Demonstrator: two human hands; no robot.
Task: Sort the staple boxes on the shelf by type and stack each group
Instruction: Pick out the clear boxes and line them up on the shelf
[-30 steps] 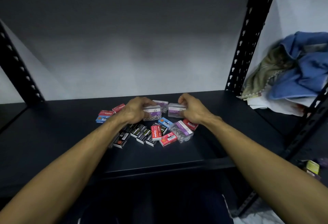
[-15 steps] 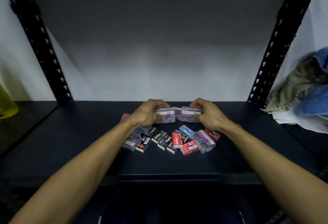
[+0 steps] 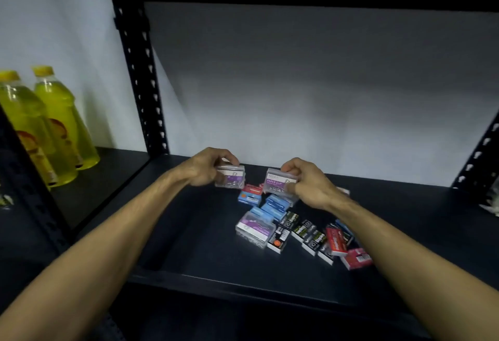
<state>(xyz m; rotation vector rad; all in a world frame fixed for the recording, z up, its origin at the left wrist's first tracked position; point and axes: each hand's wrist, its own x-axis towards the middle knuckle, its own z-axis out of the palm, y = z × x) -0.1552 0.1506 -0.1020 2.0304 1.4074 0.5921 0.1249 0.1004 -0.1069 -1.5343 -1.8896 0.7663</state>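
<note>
fingers (image 3: 229, 161) of the left hand (image 3: 208, 169) curl round a clear paper clip box (image 3: 231, 177) with a purple label, held just above the dark shelf (image 3: 189, 246) near its back edge. the right hand (image 3: 307, 184) pinches a second clear box (image 3: 280, 181), its "paper clip" label facing the camera, thumb low on the front and fingers over the top. the two boxes hang side by side, apart by a small gap, long axes running left to right and roughly in line with each other, the left one a little farther back. a third clear box of the same kind (image 3: 255, 228) lies flat on the shelf below and nearer the camera, closer to the left forearm than to the right. blue boxes (image 3: 272, 205) sit directly under the right hand; black boxes (image 3: 305, 232) and red boxes (image 3: 356, 257) spread toward the right front. the likely next step is to bring the matching pair together, one on top of the other, which asks for their long sides to stay parallel. two bottles of yellow drink (image 3: 62, 119) stand in the neighbouring bay at left.
</note>
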